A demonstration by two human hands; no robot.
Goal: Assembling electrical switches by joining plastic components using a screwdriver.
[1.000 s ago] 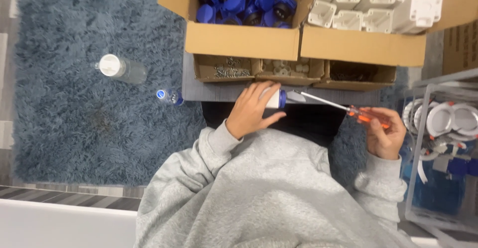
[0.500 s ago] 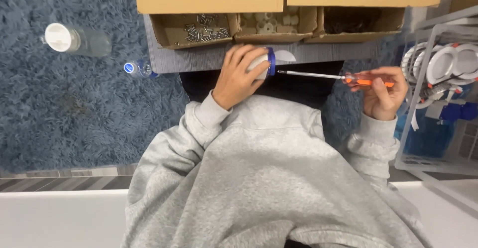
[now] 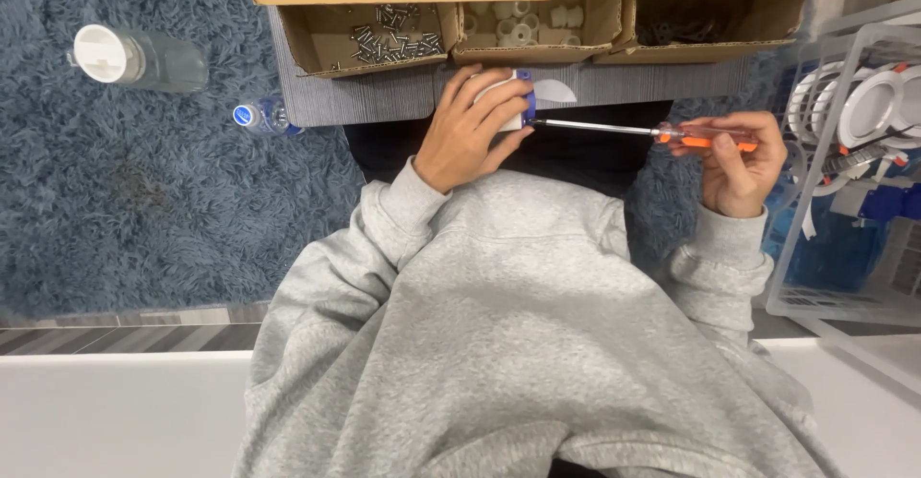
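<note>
My left hand [image 3: 470, 128] is wrapped around a small white part with a blue ring [image 3: 523, 94], held just in front of my grey sweatshirt. My right hand [image 3: 734, 161] grips the orange, clear-ended handle of a screwdriver [image 3: 662, 132]. Its long metal shaft lies level and points left, with the tip touching the blue side of the part. Both hands hover over a grey board [image 3: 384, 104] and a dark patch beneath it.
Three low cardboard trays line the board's far edge: screws [image 3: 384, 41], white plastic pieces [image 3: 523, 27], dark pieces [image 3: 705, 22]. A clear bottle [image 3: 134, 56] and a small blue-capped bottle [image 3: 254, 115] lie on blue shaggy carpet. A wire basket [image 3: 854, 152] with round white fittings stands at right.
The view has tilted down, so the boxes slid toward the top edge. The screwdriver has levelled out and its tip has come up against the part. Both hands keep their grips.
</note>
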